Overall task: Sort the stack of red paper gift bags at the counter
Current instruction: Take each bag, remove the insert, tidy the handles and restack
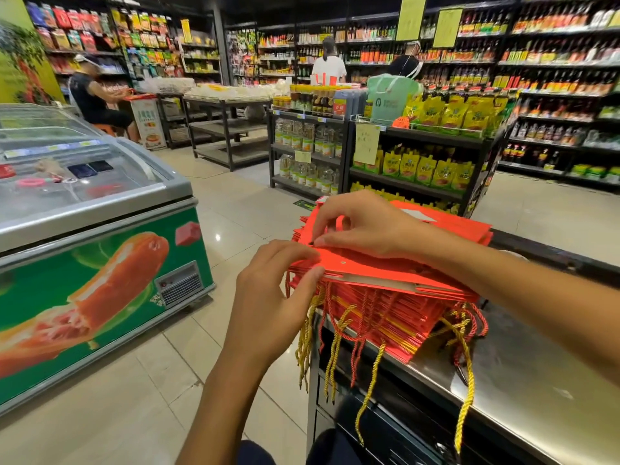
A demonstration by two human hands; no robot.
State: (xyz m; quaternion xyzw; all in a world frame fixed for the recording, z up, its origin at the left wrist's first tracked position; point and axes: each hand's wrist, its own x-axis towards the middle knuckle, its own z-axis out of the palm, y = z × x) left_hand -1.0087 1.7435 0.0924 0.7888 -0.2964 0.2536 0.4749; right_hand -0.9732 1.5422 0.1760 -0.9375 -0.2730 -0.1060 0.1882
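I see my left hand point(268, 290) pinching the top red bag point(369, 268) at the stack point(379, 313)'s near-left corner on the counter point(523, 394); right hand point(365, 226), fingers curled, presses its upper edge.

The stack of bags point(385, 290) sits on the worktop point(536, 397), at its left end. A freezer point(100, 229) stands to the left. Shelves point(385, 146) stand behind the stack.

A chest freezer point(100, 209) with a glass lid and a sausage picture on its green side stands on the tiled floor point(235, 209). Behind it, a seated person point(95, 95) works. Black shelves point(416, 156) carry yellow pouches point(432, 169) and bottles point(302, 132).
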